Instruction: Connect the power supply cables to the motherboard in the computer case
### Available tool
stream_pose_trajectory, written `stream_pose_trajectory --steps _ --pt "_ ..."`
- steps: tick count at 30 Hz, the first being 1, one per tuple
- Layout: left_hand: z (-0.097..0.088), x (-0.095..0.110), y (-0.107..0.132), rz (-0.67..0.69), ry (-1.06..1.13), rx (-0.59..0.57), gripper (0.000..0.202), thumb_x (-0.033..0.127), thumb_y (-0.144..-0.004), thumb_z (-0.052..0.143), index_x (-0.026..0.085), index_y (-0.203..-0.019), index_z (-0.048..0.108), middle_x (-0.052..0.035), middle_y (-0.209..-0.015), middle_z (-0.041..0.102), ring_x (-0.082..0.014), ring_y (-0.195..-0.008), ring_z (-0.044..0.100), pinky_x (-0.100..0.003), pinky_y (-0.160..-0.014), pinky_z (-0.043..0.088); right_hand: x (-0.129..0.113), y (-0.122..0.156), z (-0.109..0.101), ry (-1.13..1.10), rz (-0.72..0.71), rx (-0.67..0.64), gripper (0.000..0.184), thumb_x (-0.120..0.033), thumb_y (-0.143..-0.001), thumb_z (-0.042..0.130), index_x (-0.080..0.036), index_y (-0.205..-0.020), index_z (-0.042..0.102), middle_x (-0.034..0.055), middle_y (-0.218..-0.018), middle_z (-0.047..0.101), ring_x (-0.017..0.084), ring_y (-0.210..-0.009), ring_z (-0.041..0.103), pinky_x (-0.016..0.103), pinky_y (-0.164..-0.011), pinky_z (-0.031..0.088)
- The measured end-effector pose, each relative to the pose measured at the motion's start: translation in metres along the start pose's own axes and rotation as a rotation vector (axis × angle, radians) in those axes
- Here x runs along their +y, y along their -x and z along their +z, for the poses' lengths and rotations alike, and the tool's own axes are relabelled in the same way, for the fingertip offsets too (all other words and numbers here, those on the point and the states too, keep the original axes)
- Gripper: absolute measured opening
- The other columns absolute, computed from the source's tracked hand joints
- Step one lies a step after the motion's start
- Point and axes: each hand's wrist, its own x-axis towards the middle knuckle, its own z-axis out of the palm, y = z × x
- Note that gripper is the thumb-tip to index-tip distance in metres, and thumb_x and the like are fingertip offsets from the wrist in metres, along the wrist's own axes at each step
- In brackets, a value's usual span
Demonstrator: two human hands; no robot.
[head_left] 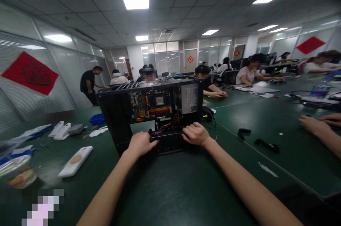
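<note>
An open black computer case (114, 112) stands on the green table (170, 183) in front of me, its motherboard (149, 103) and power supply (189, 98) showing. Coloured cables (172, 125) hang inside near the bottom. My left hand (140, 143) is closed on the lower front edge of the case at its left. My right hand (195, 133) is closed on the same edge further right, fingers curled over a black drive-like part (166, 137).
A white panel (75, 161) lies at the left, with white parts and a blue bin (96, 119) beyond. Black small parts (266, 145) lie at the right. Another person's hands (317, 125) rest at the right edge. Several people sit at far tables.
</note>
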Motion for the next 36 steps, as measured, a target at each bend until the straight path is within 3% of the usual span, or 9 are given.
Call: stream_pose_trajectory --steps 5,18,23,29,36 --pt "0.0 -0.008 -0.003 0.037 0.004 -0.012 0.05 0.059 -0.091 0.049 0.016 -0.086 0.074 -0.0168 -0.091 0.075 -0.031 -0.084 0.072 -0.036 -0.07 0.053 -0.015 -0.005 -0.011 -0.041 0.14 -0.023 0.032 -0.037 -0.098 0.052 -0.016 -0.077 0.065 0.0051 -0.07 0.064 0.018 -0.068 0.052 0.034 -0.078 0.029" --pt "-0.004 -0.012 -0.002 0.128 -0.001 -0.051 0.047 0.057 -0.091 0.05 0.016 -0.091 0.073 -0.0157 -0.092 0.074 -0.0299 -0.082 0.072 -0.034 -0.069 0.052 -0.023 -0.009 -0.028 -0.128 0.228 -0.149 0.026 -0.032 -0.098 0.052 -0.015 -0.084 0.066 0.0077 -0.078 0.069 0.02 -0.072 0.058 0.035 -0.081 0.031" --pt "-0.004 -0.008 -0.002 0.087 0.016 -0.074 0.045 0.053 -0.092 0.049 0.016 -0.094 0.075 -0.0157 -0.092 0.075 -0.0292 -0.084 0.071 -0.034 -0.071 0.052 -0.026 -0.012 -0.03 -0.148 0.279 -0.165 0.035 -0.044 -0.098 0.054 -0.015 -0.081 0.065 0.0079 -0.076 0.069 0.02 -0.071 0.059 0.035 -0.08 0.032" --pt "-0.003 -0.005 -0.002 0.039 0.003 -0.095 0.046 0.053 -0.092 0.048 0.016 -0.094 0.075 -0.0164 -0.093 0.075 -0.0307 -0.088 0.072 -0.036 -0.074 0.052 -0.025 -0.009 -0.029 -0.171 0.268 -0.145 0.028 -0.034 -0.098 0.054 -0.014 -0.085 0.068 0.0087 -0.078 0.069 0.021 -0.072 0.059 0.035 -0.08 0.032" --pt "0.0 -0.007 -0.004 0.054 0.007 -0.09 0.046 0.053 -0.093 0.047 0.017 -0.091 0.075 -0.0139 -0.089 0.075 -0.0312 -0.084 0.072 -0.037 -0.07 0.053 -0.024 -0.009 -0.032 -0.184 0.276 -0.168 0.029 -0.034 -0.099 0.052 -0.014 -0.086 0.068 0.0085 -0.078 0.07 0.02 -0.072 0.059 0.036 -0.081 0.033"
